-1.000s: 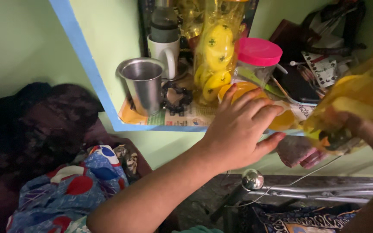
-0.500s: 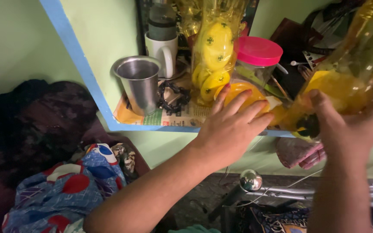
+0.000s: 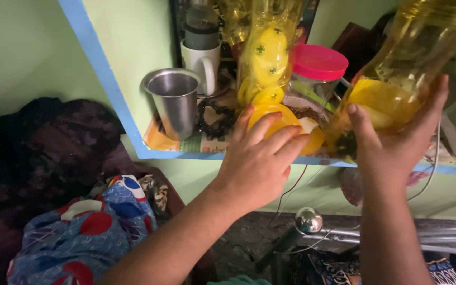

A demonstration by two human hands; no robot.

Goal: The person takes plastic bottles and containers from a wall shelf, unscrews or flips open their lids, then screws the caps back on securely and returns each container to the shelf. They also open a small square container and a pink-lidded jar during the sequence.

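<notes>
My left hand [image 3: 257,158] rests with spread fingers on a round yellow lid [image 3: 278,117] at the front of the wall shelf [image 3: 186,153]. My right hand [image 3: 397,142] grips the lower part of a large clear bottle of yellow liquid [image 3: 402,79], held tilted above the shelf's right side. The bottle's top runs out of the frame.
On the shelf stand a steel cup [image 3: 176,103], a white mug [image 3: 201,63], a tall clear bag of yellow discs [image 3: 265,53] and a pink-lidded jar [image 3: 315,74]. Patterned blue and red cloth [image 3: 80,232] lies below left. A metal rail with a round knob [image 3: 308,220] runs lower right.
My right hand has lifted the bottle up and to the left over the shelf. My left hand has slid left on the yellow lid.
</notes>
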